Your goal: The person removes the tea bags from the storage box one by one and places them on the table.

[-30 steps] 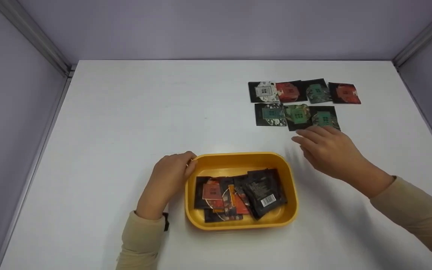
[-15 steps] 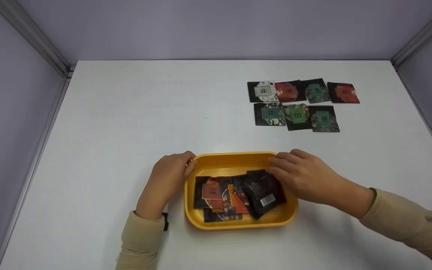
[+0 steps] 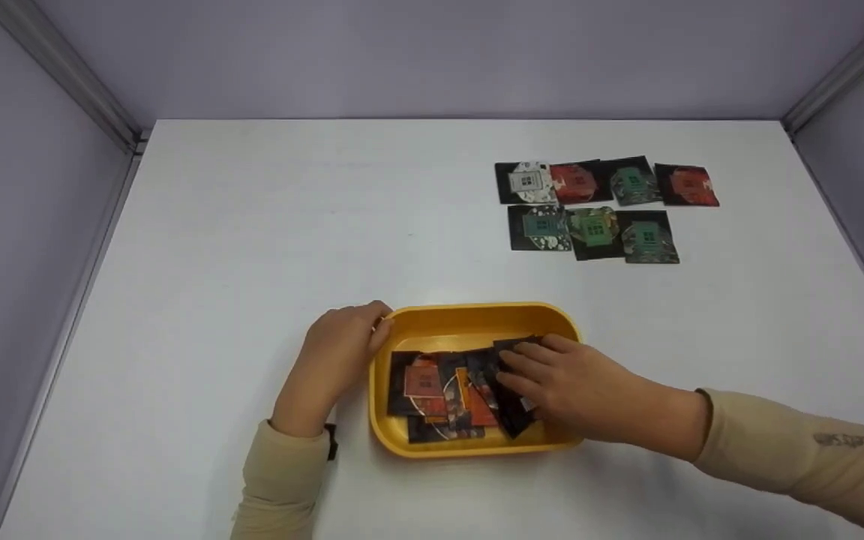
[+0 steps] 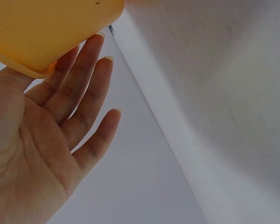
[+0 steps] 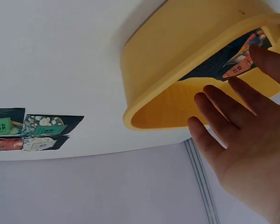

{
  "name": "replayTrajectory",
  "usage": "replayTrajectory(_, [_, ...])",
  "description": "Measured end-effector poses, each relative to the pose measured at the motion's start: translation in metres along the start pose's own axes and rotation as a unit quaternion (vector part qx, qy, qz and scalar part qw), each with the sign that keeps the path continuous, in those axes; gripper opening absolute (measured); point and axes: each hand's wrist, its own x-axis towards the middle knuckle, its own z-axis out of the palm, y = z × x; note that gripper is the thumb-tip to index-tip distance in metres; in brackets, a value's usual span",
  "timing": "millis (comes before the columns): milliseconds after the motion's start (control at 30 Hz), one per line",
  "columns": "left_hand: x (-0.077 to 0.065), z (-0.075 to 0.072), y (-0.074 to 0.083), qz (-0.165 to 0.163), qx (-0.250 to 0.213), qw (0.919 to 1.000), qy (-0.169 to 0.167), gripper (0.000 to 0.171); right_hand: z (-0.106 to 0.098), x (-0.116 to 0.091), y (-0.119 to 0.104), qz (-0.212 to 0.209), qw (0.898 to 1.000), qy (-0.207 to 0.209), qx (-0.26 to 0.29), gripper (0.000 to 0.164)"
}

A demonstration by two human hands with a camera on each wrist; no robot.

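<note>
A yellow plastic tub point(image 3: 477, 450) stands near the front middle of the table, with several black tea-bag-like sachets inside. My left hand point(image 3: 338, 356) grips its back left corner; in the left wrist view the left hand point(image 4: 51, 126) has its fingers along the outer wall, the thumb partly hidden by the rim. My right hand point(image 3: 567, 382) is inside the tub's right side, fingers over a dark sachet point(image 3: 514, 420) that it partly covers. In the right wrist view the right hand point(image 5: 252, 126) has loosely bent, spread fingers with nothing between them. A red-labelled sachet point(image 3: 424, 382) lies to the left.
Toward the back right of the white table point(image 3: 289, 210), several sachets lie face up in two rows. The back row includes a white-patterned sachet point(image 3: 528, 182) and the front row a green one point(image 3: 595, 231). Pale walls point(image 3: 432, 60) enclose the table.
My right hand has come from the front row of sachets, over the tub's right rim, and down onto the dark sachets inside. My left hand has stayed on the tub's corner.
</note>
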Motion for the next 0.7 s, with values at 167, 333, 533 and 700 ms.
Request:
replayTrajectory(167, [0.0009, -0.0004, 0.0002, 0.001, 0.0, 1.0, 0.0, 0.026, 0.005, 0.0044, 0.0007, -0.002, 0.999, -0.05, 0.005, 0.067])
replayTrajectory(333, [0.0006, 0.0003, -0.0002, -0.001, -0.004, 1.0, 0.0, 0.027, 0.008, 0.0068, -0.0009, -0.006, 0.998, -0.06, 0.013, 0.068])
replayTrajectory(533, [-0.0008, 0.0, -0.0006, 0.011, 0.005, 0.9999, 0.011, 0.025, 0.0071, 0.0068, -0.0032, -0.004, 0.999, -0.032, 0.005, 0.06])
replayTrajectory(700, [-0.0007, 0.0, -0.0012, 0.016, 0.006, 0.9997, 0.015, 0.025, 0.0061, 0.0053, -0.0021, 0.003, 1.0, 0.018, -0.006, 0.053])
